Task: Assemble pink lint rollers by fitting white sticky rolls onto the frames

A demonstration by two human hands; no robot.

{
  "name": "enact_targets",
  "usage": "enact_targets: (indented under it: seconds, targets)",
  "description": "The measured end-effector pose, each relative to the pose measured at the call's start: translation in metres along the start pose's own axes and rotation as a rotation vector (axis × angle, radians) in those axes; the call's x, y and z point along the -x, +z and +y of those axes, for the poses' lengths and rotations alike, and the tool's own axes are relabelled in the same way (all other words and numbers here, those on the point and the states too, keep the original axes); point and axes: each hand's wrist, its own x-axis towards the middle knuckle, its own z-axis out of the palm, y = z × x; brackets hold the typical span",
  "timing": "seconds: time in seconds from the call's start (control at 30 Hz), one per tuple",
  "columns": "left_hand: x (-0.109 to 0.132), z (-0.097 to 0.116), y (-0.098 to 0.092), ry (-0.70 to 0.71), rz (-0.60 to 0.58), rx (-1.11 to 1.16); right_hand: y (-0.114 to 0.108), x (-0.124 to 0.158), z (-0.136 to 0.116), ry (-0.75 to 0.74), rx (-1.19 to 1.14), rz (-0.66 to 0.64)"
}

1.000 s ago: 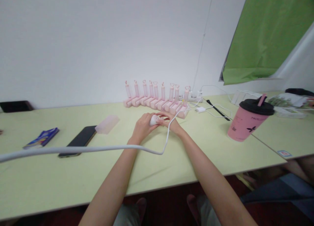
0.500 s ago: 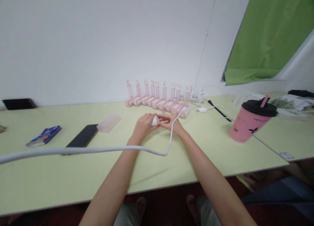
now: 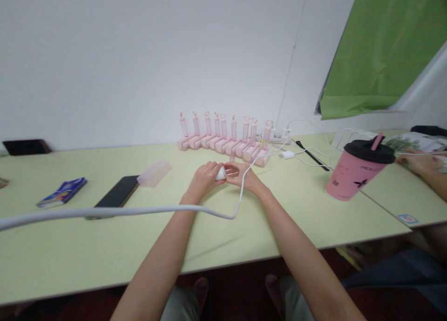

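Note:
Over the middle of the table, my left hand (image 3: pixel 205 177) is closed around a small white cylinder-shaped piece (image 3: pixel 220 173), most of it hidden by the fingers. My right hand (image 3: pixel 240 174) meets it from the right, thumb and fingers curled in a pinch at the end of the white piece. Whatever lies between those right fingertips is too small to make out. Just beyond both hands, several pale pink cylinders (image 3: pixel 230 147) lie side by side, and clear pinkish tubes with heart-shaped loops on top (image 3: pixel 246 128) stand upright along them.
A white cable (image 3: pixel 139 212) crosses in front of my arms. Left are a dark phone (image 3: pixel 117 192), a translucent pink sleeve (image 3: pixel 154 173) and a blue packet (image 3: pixel 63 192). Right stand a pink cup (image 3: pixel 354 174), a charging plug (image 3: pixel 287 155) and a black strap (image 3: pixel 312 155). Another person's hand (image 3: pixel 419 163) rests far right.
The white piece has turned slightly in my left hand, and its end shows more. My right fingers have shifted a little. Another person's hand has come into view at the far right.

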Motion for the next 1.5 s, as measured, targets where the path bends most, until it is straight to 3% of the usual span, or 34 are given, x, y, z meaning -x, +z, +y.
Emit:
enact_targets:
  seconds: [0.3,0.37,0.47,0.63,0.7,0.8,0.93,1.03,1.13,1.27,1.5]
  targets:
    - [0.001,-0.007,0.0,-0.091,0.065,0.015,-0.005,-0.006,0.022,0.096,-0.162,0.131]
    - [0.002,-0.011,-0.001,-0.167,0.099,0.036,-0.004,-0.002,0.022,0.078,-0.079,0.117]
    - [0.003,-0.016,-0.002,-0.348,0.188,0.117,0.004,0.005,0.019,-0.034,0.218,-0.017]
    - [0.0,-0.026,0.0,-0.678,0.358,0.47,0.015,0.009,0.022,-0.174,0.59,-0.267]
    - [-0.004,-0.029,0.003,-0.82,0.439,0.71,0.014,0.007,0.026,-0.16,0.625,-0.251]
    - [-0.01,-0.029,0.008,-0.971,0.517,1.213,0.01,0.005,0.027,-0.133,0.555,-0.108]
    - [-0.012,-0.024,0.01,-0.975,0.564,1.646,0.016,0.003,0.019,-0.047,0.2,0.014]
    - [-0.011,-0.021,0.009,-0.975,0.579,1.767,0.023,-0.001,0.017,0.07,-0.054,0.055]
    - [-0.009,-0.021,0.008,-0.993,0.544,1.853,0.026,-0.004,0.021,0.098,-0.182,0.111]
    - [-0.01,-0.02,0.008,-1.006,0.53,1.894,0.023,-0.005,0.021,0.087,-0.219,0.139]
    - [-0.01,-0.02,0.011,-0.987,0.532,1.911,0.02,-0.002,0.011,0.041,-0.073,0.156]
